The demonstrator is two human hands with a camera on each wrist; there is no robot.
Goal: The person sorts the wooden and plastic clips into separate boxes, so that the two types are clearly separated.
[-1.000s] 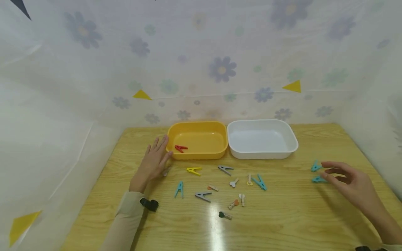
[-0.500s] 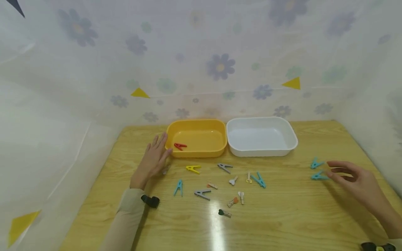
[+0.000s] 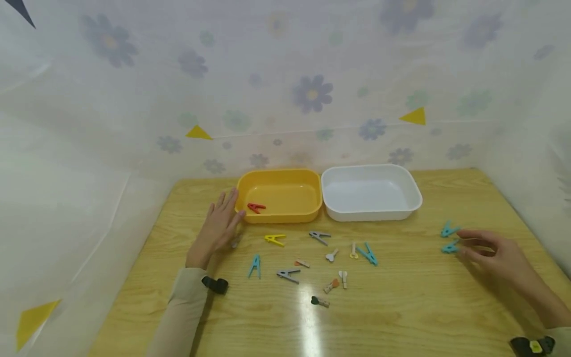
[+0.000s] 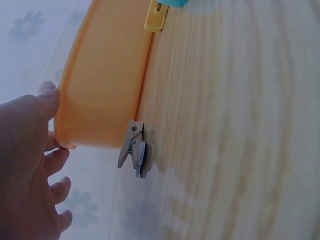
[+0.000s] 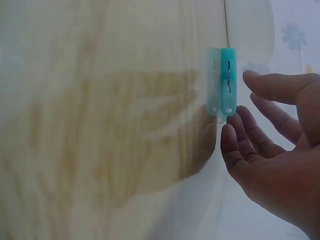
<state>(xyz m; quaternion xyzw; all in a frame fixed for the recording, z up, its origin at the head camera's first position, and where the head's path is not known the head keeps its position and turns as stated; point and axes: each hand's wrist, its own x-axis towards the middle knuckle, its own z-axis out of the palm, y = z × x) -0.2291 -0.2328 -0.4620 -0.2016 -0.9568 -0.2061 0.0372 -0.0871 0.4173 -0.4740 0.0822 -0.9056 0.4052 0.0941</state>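
My left hand (image 3: 214, 230) has its fingers spread against the left end of a yellow plastic bin (image 3: 285, 218), thumb at the front corner in the head view. A wooden clothespin (image 4: 132, 145) with a pale decoration stands by that corner in the left wrist view. Inside the bin lies a red clothespin (image 3: 256, 207). On the right, my right hand (image 3: 504, 258) hovers low with thumb and fingers apart, fingertips close to two teal clothespins, a far one (image 3: 448, 230) and a near one (image 3: 450, 247). In the right wrist view, a teal clothespin (image 5: 228, 82) shows just beyond the fingertips.
A white bin (image 3: 370, 216) stands right beside the yellow one. Across the middle of the table lie a yellow clothespin (image 3: 274, 240), grey clothespins (image 3: 288, 275), other teal ones (image 3: 368, 254) and several small wooden ones (image 3: 320, 301). A flowered curtain (image 3: 267, 99) closes off the back.
My right hand draws slightly right, then comes back left towards the teal clothespins. The left hand stays at the yellow bin. The head view has tilted a little.
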